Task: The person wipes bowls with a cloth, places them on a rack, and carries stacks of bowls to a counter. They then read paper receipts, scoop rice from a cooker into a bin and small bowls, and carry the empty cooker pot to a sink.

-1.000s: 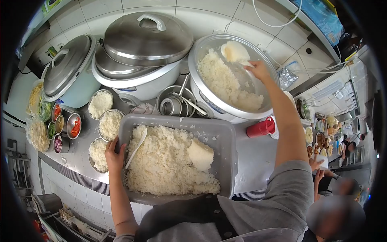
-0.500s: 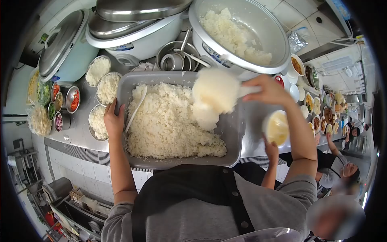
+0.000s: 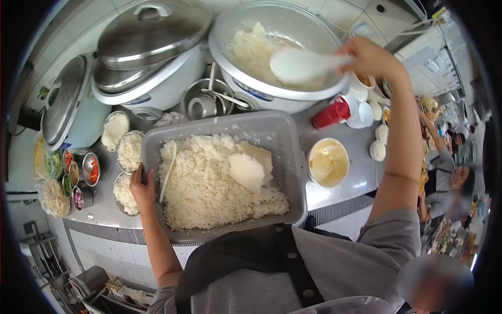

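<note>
My right hand (image 3: 370, 56) grips the handle of a white rice paddle (image 3: 298, 65), slightly blurred and with no large clump on it. The paddle is over the open rice cooker (image 3: 230, 70), which holds cooked rice (image 3: 252, 49). Below it, a grey tub (image 3: 272, 125) contains a broad heap of rice (image 3: 204, 188), with a compact lump (image 3: 247, 171) on its right side. My left hand (image 3: 143, 189) holds the tub's left rim. Inside that rim leans a thin white utensil (image 3: 167, 172).
Bowls of rice (image 3: 129, 152) stand left of the tub, beside small metal cups of chopped vegetables (image 3: 91, 170). Lidded cookers (image 3: 151, 78) and a metal pot (image 3: 209, 99) stand behind. To the right are a white tub (image 3: 328, 162), a red container (image 3: 330, 113) and co-workers (image 3: 444, 178).
My right hand has moved up from the tub to the cooker; the rice clump has left the paddle and lies in the tub. A co-worker's hand has left the white tub.
</note>
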The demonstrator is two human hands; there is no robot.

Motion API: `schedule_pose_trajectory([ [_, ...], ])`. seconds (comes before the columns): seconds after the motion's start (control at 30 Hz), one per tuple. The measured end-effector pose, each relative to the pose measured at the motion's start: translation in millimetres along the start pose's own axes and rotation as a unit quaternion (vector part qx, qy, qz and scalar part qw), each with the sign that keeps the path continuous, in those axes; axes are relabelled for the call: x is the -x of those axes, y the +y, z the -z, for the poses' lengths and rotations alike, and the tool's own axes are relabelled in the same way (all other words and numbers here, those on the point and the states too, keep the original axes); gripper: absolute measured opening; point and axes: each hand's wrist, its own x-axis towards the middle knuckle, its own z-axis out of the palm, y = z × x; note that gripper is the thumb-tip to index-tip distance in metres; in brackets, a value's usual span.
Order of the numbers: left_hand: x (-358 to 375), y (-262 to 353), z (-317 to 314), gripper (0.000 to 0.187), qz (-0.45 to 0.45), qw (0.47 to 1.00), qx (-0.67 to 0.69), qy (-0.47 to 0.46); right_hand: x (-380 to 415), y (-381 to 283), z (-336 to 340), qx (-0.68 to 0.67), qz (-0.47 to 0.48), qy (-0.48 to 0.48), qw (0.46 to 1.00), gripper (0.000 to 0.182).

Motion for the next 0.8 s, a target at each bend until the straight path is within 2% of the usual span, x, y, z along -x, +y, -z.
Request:
schedule_pose_trajectory([
  [0.03,0.6,-6.0,-3.1,0.037,-0.009,1.000,-0.002,0.007,-25.2,19.2,-1.9,0.044,-0.005,0.007,0.999,0.044],
  [0.07,1.1,-11.3,-5.5,0.036,-0.013,1.000,0.008,0.013,-50.9,52.5,-25.7,0.100,0.059,0.119,0.986,0.047],
  [0.1,1.3,-4.9,-2.3,0.036,0.001,1.000,0.007,0.000,-82.3,84.3,-43.6,0.137,0.042,0.114,0.983,0.047],
  [0.17,1.7,-3.8,-5.1,0.035,0.015,1.000,0.010,-0.023,-101.4,56.4,-58.0,0.195,-0.116,0.036,0.973,0.042],
  [0.23,2.5,-16.3,-9.6,0.035,-0.041,0.999,0.002,0.023,-118.7,49.6,-80.1,0.233,-0.126,-0.009,0.964,0.040],
  [0.27,4.3,-15.9,-11.5,0.035,-0.040,0.999,0.003,0.022,-127.3,53.3,-91.1,0.269,-0.129,-0.043,0.953,0.039],
  [0.3,3.7,-15.6,-11.2,0.034,-0.031,0.999,0.001,0.015,-134.8,62.9,-106.1,0.270,-0.127,-0.041,0.954,0.039],
  [0.33,1.2,-15.1,-9.2,0.034,-0.020,1.000,-0.002,0.013,-145.6,75.3,-124.3,0.233,-0.080,0.008,0.969,0.039],
  [0.37,0.0,-4.1,-5.9,0.035,0.032,0.999,0.002,-0.008,-159.4,82.6,-131.1,0.195,-0.028,0.060,0.978,0.040],
  [0.53,-2.4,-3.8,-3.7,0.037,0.036,0.999,-0.013,0.009,-174.5,79.9,-137.8,0.130,0.036,0.026,0.991,0.047],
  [0.6,-2.3,-2.0,-3.5,0.037,0.011,1.000,-0.026,0.005,-171.8,62.6,-136.9,0.122,0.047,0.021,0.991,0.048],
  [0.67,-1.9,-0.7,-2.6,0.038,0.005,0.999,-0.029,0.014,-163.1,37.3,-131.8,0.095,0.038,-0.029,0.994,0.047],
  [0.77,-1.3,2.3,0.0,0.038,-0.011,1.000,-0.017,0.020,-159.2,39.6,-134.9,0.079,0.071,-0.021,0.994,0.046],
  [0.8,-0.9,7.0,2.0,0.038,0.014,1.000,-0.005,0.007,-157.1,41.4,-136.5,0.077,0.066,-0.014,0.995,0.046],
])
